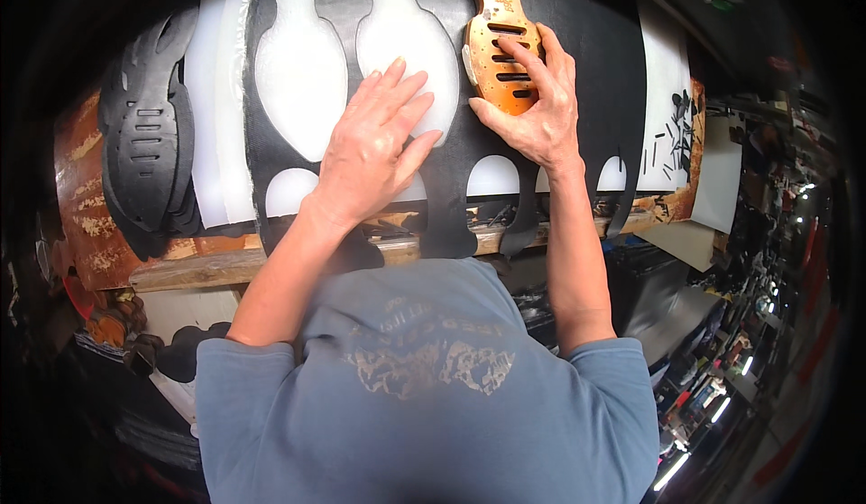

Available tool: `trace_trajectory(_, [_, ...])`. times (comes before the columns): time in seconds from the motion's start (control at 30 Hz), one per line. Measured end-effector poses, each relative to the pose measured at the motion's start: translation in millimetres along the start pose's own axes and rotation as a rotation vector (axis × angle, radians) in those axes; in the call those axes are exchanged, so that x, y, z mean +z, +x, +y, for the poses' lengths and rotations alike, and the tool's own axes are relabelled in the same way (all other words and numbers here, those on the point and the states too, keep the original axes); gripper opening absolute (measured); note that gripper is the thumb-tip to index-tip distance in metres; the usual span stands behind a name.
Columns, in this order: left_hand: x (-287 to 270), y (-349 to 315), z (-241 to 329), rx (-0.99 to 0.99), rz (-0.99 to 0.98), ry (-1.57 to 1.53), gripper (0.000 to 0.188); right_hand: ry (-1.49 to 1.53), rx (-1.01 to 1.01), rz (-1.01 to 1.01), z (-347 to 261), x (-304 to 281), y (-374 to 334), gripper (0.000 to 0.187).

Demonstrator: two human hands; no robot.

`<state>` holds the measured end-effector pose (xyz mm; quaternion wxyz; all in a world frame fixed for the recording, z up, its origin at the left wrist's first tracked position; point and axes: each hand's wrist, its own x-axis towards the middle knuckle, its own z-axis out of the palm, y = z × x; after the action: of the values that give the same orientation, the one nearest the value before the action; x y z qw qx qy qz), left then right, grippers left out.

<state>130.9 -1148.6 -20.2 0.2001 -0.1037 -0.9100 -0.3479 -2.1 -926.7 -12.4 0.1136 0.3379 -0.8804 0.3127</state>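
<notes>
My right hand [546, 121] grips the lower end of an orange cutting die [498, 8], thumb on its left edge and fingers over its right side. The die is narrow-necked with a wide slotted body, and it sits on a black sheet [591, 35]. Fingers outstretched, my left hand [365, 152] rests flat beside it, partly over a white cut-out shape [406, 35] in the sheet and partly on the black material. Another cut-out of the same outline [300, 80] shows to the left. Ragged strips of the sheet hang over the table's near edge.
A stack of black slotted pieces [149, 139] lies at the left on a worn brown surface [81, 166]. White board [215, 98] shows under the sheet. Small black scraps [675, 139] are scattered at the right. A wooden edge [194, 271] runs along the front.
</notes>
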Motion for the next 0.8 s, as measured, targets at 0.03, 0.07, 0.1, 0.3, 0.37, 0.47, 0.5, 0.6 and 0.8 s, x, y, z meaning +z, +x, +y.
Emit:
trace_trajectory(0.03, [0,0,-1,0.014,0.042,-0.028,0.037,0.023,-0.009,0.004,2,0,0,0.073])
trace_trajectory(0.07, [-1,1,-1,0.028,0.086,-0.060,0.034,0.147,0.095,-0.014,6,-3,0,0.073])
trace_trajectory(0.1, [-3,0,0,0.034,0.113,-0.088,0.031,0.366,0.202,0.013,8,-5,-1,0.075])
trace_trajectory(0.3, [-36,-54,43,-0.051,0.076,-0.264,0.015,0.263,0.210,0.082,-1,-25,-47,0.079])
trace_trajectory(0.37, [-38,-80,62,-0.145,0.063,-0.347,0.011,0.162,0.063,0.126,-7,-18,-59,0.082])
trace_trajectory(0.47, [-19,-100,71,-0.141,0.070,-0.273,0.014,0.109,0.064,0.141,-4,-8,-61,0.090])
trace_trajectory(0.5, [-12,-103,70,-0.120,0.088,-0.232,0.015,0.132,0.088,0.153,-1,-6,-59,0.090])
trace_trajectory(0.6, [2,-109,66,0.009,0.057,0.018,0.017,0.219,0.083,0.169,4,-8,-57,0.086])
trace_trajectory(0.8, [7,-116,62,0.059,0.117,0.089,0.018,0.589,0.275,0.399,24,-45,-57,0.031])
